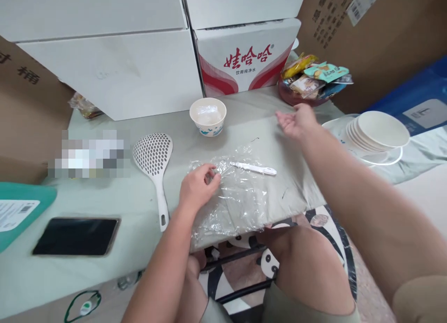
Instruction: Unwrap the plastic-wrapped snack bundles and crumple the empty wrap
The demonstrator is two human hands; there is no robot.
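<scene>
My left hand [199,185] rests at the left edge of a crumpled clear plastic wrapper [240,197]. Its fingers are loosely curled, with a gap to the thumb, and no held thing shows in it. My right hand [296,121] reaches out over the table in front of a bowl of snacks [291,96]; its fingers are stretched and nothing shows in them. A white pen-like knife [258,168] lies on the wrapper between the hands. Behind it stands a paper bowl [209,127] with a blue pattern and something clear and shiny inside.
A perforated white skimmer [153,158] lies left of my left hand, and a phone [77,237] lies further left. Stacked paper bowls [384,130] stand at the right. White boxes [122,76] and a red-and-white carton [244,57] line the back of the table.
</scene>
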